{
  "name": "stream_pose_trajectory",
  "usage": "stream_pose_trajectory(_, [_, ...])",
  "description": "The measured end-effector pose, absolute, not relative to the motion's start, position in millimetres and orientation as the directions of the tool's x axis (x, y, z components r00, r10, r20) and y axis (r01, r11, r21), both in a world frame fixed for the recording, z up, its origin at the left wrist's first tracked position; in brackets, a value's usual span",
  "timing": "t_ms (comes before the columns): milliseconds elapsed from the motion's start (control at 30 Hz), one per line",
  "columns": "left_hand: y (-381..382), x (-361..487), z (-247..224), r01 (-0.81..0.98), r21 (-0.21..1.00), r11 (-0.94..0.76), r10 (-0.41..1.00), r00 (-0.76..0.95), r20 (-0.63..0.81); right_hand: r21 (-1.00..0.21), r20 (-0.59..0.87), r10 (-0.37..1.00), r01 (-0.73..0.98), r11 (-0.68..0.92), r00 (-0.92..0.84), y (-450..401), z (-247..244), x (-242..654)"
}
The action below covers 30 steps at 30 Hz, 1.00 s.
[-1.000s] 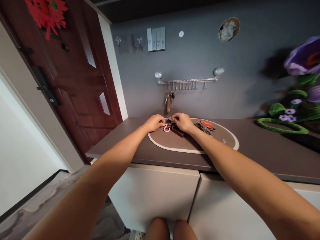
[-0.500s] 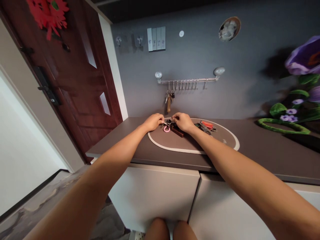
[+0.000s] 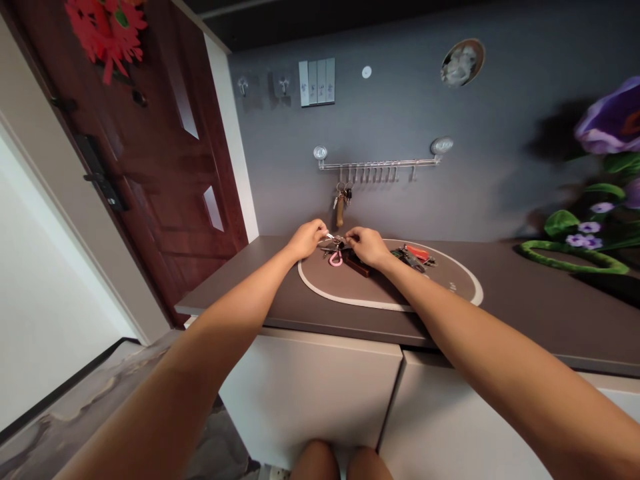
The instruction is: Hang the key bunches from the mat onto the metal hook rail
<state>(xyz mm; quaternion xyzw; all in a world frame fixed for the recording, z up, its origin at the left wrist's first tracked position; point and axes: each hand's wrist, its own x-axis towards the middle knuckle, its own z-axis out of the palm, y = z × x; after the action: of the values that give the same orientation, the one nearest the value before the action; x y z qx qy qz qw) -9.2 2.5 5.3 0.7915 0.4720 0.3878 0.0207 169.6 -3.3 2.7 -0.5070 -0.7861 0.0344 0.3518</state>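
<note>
Between the finger and thumb of my left hand [image 3: 307,239] is a small silver key [image 3: 329,235], its tip toward the right. My right hand [image 3: 369,245] is closed in a pinch just across from it; what its fingertips hold is too small to make out. Below and between the hands lies a bunch of keys [image 3: 327,250] with a pink loop-shaped clip [image 3: 336,259]. A dark brown bar-shaped fob [image 3: 358,268] rests on the mat [image 3: 345,293], partly under my right hand. Right of that hand lies another bunch of keys with a red-orange tag [image 3: 417,252].
Above the counter [image 3: 510,307], a clear hook rail [image 3: 380,164] is fixed to the wall, with keys and a brown fob [image 3: 341,211] hanging at its left. Purple artificial flowers with a green fuzzy base [image 3: 573,260] stand at the right. A dark red door [image 3: 165,167] is at the left.
My left hand has lifted slightly, and the silver key in its fingers now shows more clearly. My right hand keeps nearly the same place. The whole view has shifted a little.
</note>
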Motion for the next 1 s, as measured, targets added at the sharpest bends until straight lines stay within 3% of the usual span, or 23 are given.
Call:
stream_pose_trajectory(167, [1.8, -4.6, 5.4, 0.466, 0.711, -0.526, 0.839, 0.147, 0.524, -0.42, 0.528, 0.815, 0.76, 0.496, -0.24, -6.1, 4.1, 167.5])
stream_pose_trajectory(300, [5.4, -3.2, 4.8, 0.28, 0.827, -0.487, 0.872, 0.105, 0.478, -0.403, 0.559, 0.787, 0.744, 0.533, -0.261, -10.2, 6.6, 164.9])
stream_pose_trajectory(700, [-1.5, -1.1, 13.6, 0.037, 0.875, -0.483, 0.875, 0.054, 0.481, -0.427, 0.578, 0.735, 0.637, 0.642, -0.353, -17.7, 6.8, 158.0])
stream_pose_trajectory(1000, [-5.5, -1.1, 15.8, -0.031, 0.869, -0.495, 0.865, 0.078, 0.495, -0.411, 0.627, 0.702, 0.622, 0.666, -0.338, -16.4, 5.4, 156.7])
